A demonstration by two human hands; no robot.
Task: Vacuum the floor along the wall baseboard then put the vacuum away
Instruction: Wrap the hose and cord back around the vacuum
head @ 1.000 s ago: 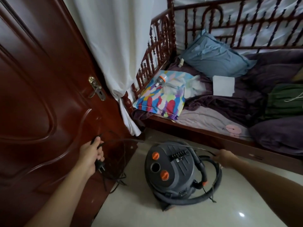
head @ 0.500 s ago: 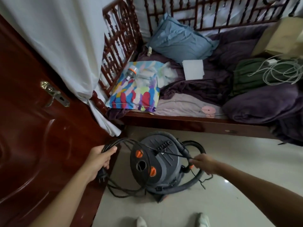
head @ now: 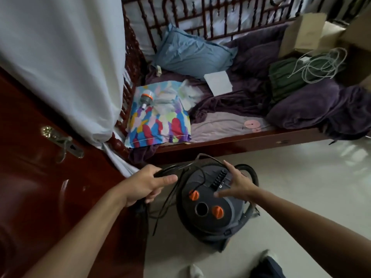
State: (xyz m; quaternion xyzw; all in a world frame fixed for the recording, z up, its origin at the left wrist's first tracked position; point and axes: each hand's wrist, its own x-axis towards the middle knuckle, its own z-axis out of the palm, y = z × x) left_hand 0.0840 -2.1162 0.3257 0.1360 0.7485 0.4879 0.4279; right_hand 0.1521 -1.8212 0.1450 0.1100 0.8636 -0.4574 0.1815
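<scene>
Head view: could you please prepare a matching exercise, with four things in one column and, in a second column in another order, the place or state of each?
Column A
1. left hand
2. right hand
3. vacuum
4. blue pillow

Column B
a. lies on the bed
b. grips the coiled black cord
c. stands on the floor
d. open, fingers spread over the vacuum's top

Pairs: 1-b, 2-d, 3-c, 4-a

Glossy pale floor (head: pixel 301 187), red wooden door (head: pixel 40 187), carved bed (head: pixel 241 140), perhaps a white curtain (head: pixel 60 67).
</scene>
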